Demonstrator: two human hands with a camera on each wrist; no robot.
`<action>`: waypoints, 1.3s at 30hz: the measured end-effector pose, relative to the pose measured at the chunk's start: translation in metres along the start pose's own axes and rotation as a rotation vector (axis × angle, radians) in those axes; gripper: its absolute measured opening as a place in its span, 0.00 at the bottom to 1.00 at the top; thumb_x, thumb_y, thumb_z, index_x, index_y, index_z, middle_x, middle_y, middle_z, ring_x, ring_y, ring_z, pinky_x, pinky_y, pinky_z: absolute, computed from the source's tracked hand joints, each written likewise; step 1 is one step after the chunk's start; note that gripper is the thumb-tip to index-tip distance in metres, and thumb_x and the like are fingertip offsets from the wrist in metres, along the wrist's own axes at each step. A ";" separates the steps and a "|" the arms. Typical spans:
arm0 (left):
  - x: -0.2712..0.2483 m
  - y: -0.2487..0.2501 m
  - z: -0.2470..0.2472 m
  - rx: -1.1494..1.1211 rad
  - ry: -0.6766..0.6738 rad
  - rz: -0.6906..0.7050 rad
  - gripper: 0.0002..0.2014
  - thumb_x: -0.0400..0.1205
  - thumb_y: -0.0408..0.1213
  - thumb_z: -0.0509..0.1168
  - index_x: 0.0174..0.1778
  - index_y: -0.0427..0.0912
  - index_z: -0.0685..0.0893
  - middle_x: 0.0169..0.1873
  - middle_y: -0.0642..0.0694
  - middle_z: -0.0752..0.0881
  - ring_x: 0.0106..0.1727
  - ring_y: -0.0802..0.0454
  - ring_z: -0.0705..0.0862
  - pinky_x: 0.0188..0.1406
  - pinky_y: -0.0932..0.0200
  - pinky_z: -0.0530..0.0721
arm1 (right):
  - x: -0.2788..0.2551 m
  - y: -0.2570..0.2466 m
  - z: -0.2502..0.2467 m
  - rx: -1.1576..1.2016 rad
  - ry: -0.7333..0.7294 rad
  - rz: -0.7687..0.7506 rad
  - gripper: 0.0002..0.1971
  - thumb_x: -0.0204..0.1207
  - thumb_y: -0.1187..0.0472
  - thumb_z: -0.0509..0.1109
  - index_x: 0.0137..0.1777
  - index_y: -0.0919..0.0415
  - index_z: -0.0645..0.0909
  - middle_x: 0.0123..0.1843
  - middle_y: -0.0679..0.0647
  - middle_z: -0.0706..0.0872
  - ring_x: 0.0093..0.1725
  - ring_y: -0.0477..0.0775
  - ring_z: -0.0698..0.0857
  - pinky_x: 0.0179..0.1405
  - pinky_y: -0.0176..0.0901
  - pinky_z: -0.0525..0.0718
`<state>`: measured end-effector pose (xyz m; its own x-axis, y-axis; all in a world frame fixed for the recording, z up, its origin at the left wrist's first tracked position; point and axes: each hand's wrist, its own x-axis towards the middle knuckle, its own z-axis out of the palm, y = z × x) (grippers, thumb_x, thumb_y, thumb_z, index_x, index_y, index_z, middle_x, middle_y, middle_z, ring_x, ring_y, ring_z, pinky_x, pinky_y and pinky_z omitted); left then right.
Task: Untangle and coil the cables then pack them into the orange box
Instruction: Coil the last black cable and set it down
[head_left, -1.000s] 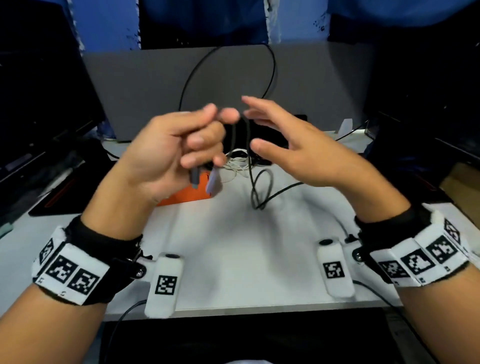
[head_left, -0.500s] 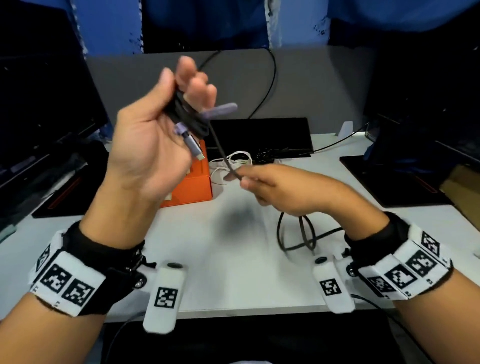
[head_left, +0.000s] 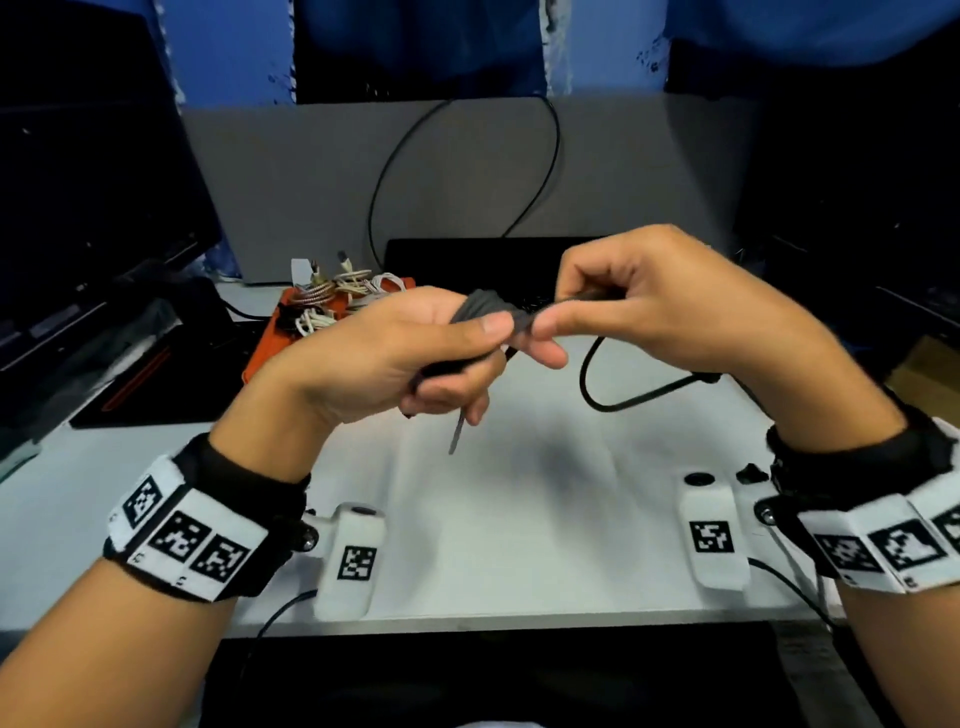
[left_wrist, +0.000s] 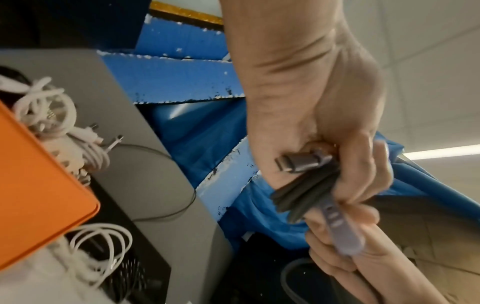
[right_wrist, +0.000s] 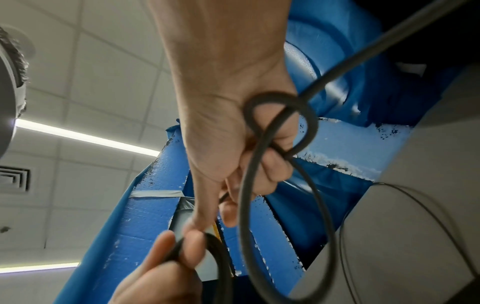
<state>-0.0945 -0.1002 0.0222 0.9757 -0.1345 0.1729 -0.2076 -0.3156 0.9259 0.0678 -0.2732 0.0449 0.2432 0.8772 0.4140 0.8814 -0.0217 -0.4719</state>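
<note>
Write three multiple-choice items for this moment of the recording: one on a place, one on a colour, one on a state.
1. Where are the coiled white cables?
A. in the orange box
B. in the right hand
C. on the floor

2. What colour is the cable being coiled?
A. white
B. black
C. red

3. How does the left hand stand?
A. flat on the table
B. gripping the cable bundle
C. hanging open

Key: 1 A, the head view shows them bunched in the box. 2 B, the bundle and its trailing loop are black. 3 B, its fingers curl round the bundle while the right hand pinches the loose strand.
</note>
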 end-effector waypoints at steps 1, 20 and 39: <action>0.002 -0.001 0.000 -0.154 0.035 0.049 0.18 0.90 0.41 0.53 0.50 0.40 0.89 0.17 0.52 0.68 0.16 0.49 0.65 0.43 0.51 0.84 | 0.000 0.000 0.000 0.010 0.042 -0.008 0.18 0.78 0.44 0.76 0.37 0.59 0.84 0.23 0.43 0.74 0.25 0.43 0.71 0.26 0.31 0.67; 0.005 0.010 -0.020 -1.234 0.380 0.459 0.17 0.95 0.34 0.41 0.59 0.32 0.75 0.36 0.38 0.89 0.32 0.43 0.88 0.59 0.49 0.86 | 0.010 0.018 0.018 -0.356 -0.044 0.075 0.18 0.90 0.44 0.59 0.40 0.52 0.70 0.31 0.47 0.77 0.34 0.51 0.79 0.34 0.50 0.72; -0.010 -0.010 -0.039 0.025 0.031 -0.095 0.20 0.90 0.44 0.59 0.58 0.28 0.86 0.21 0.45 0.67 0.20 0.47 0.63 0.34 0.63 0.79 | 0.004 0.008 0.005 -0.002 0.189 -0.070 0.09 0.86 0.51 0.71 0.49 0.53 0.90 0.35 0.41 0.89 0.36 0.42 0.86 0.38 0.39 0.81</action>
<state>-0.0997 -0.0592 0.0244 0.9927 -0.0736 0.0957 -0.1155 -0.3488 0.9300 0.0739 -0.2677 0.0391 0.2526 0.7706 0.5851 0.8999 0.0352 -0.4348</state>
